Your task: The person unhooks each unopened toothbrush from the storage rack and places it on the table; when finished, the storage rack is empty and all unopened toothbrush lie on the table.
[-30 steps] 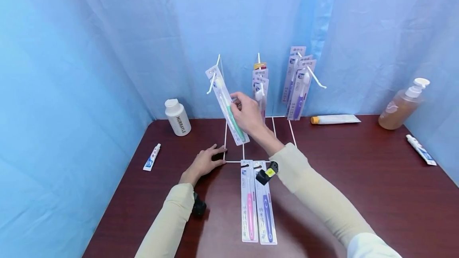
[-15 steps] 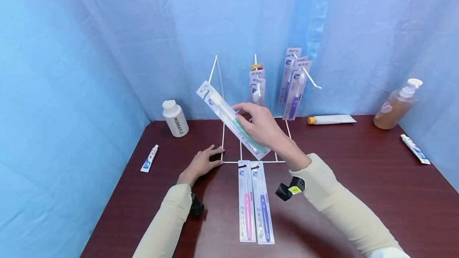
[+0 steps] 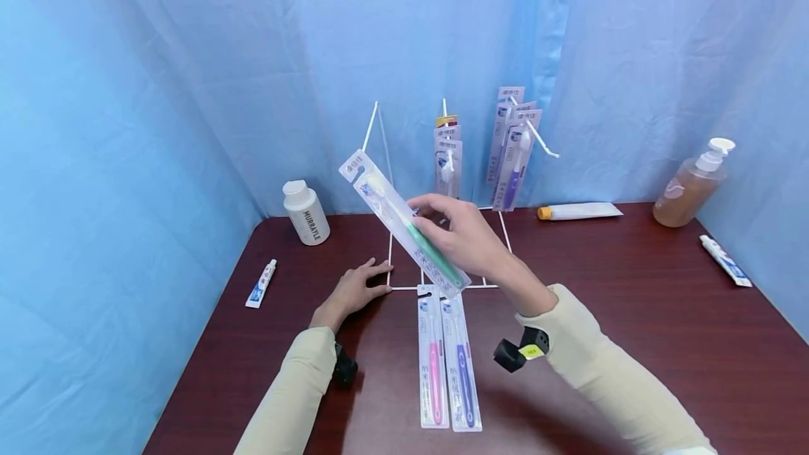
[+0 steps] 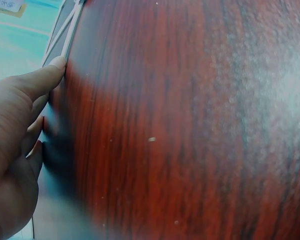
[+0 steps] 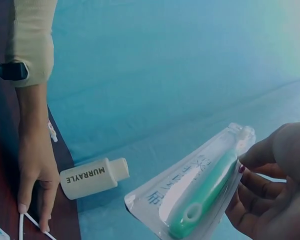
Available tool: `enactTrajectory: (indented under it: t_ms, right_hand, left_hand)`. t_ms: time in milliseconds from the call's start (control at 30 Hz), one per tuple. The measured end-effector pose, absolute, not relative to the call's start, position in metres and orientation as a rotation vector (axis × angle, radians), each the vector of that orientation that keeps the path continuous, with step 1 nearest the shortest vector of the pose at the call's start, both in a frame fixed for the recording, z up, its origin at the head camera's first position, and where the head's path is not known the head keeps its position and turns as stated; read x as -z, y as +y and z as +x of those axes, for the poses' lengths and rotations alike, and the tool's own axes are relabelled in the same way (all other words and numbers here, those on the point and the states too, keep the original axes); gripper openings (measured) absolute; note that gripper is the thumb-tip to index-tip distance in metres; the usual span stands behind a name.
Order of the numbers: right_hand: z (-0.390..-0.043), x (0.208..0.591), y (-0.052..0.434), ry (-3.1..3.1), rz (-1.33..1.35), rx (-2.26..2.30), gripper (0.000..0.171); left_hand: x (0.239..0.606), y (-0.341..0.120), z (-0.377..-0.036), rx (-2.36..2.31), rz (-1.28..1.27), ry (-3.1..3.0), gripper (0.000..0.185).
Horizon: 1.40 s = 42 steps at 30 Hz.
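Observation:
My right hand (image 3: 468, 234) pinches the edge of a packaged green toothbrush (image 3: 404, 220), which hangs tilted in the air before a white wire display rack (image 3: 370, 125). In the right wrist view the green handle (image 5: 205, 195) shows through the clear blister. My left hand (image 3: 350, 293) rests at the rack's front left base corner, fingers extended; its thumb (image 4: 45, 80) touches the wire. A packaged pink toothbrush (image 3: 434, 378) and a packaged purple toothbrush (image 3: 465, 381) lie side by side on the table. More packs hang on the rack's middle (image 3: 447, 160) and right hooks (image 3: 513, 167).
A white bottle (image 3: 307, 216) and a small toothpaste tube (image 3: 261, 285) stand and lie at left. Towards the right are a yellow-capped tube (image 3: 580, 211), a pump bottle (image 3: 685, 195) and another small tube (image 3: 725, 260). Blue curtain (image 3: 303, 41) encloses the dark table (image 3: 607, 343).
The green toothbrush pack has come away from the rack's left hook, moving down and towards me in my right hand, and tilts further. My left hand stays at the rack's corner.

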State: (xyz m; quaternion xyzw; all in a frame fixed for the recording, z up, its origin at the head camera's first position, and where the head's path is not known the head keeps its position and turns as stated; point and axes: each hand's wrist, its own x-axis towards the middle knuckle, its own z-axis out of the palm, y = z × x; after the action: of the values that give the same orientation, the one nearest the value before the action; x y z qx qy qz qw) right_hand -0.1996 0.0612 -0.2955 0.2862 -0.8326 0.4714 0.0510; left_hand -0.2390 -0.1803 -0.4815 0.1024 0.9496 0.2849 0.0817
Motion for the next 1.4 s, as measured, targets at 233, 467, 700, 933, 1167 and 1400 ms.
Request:
enactTrajectory:
  t_ms: [233, 467, 700, 933, 1167, 1400]
  right_hand:
    - [-0.185, 0.311, 0.084, -2.594, 0.781, -1.516, 0.026]
    - [-0.177, 0.351, 0.121, -2.642, 0.694, -1.672, 0.022]
    - [-0.169, 0.404, 0.151, -2.695, 0.575, -1.932, 0.017]
    - [-0.154, 0.443, 0.160, -2.764, 0.291, -2.251, 0.021]
    - [-0.153, 0.464, 0.159, -2.805, 0.198, -2.326, 0.022]
    - [-0.153, 0.469, 0.158, -2.863, 0.190, -2.277, 0.021]
  left_hand:
    - [0.482, -0.181, -0.238, -0.852, 0.297, 2.831, 0.052]
    - [0.481, -0.180, -0.238, -0.855, 0.284, 2.815, 0.052]
    - [0.481, -0.179, -0.237, -0.837, 0.285, 2.823, 0.052]
    - [0.481, -0.180, -0.238, -0.847, 0.306, 2.839, 0.052]
    - [0.480, -0.180, -0.238, -0.849, 0.286, 2.827, 0.052]
    - [0.479, -0.179, -0.238, -0.845, 0.292, 2.829, 0.052]
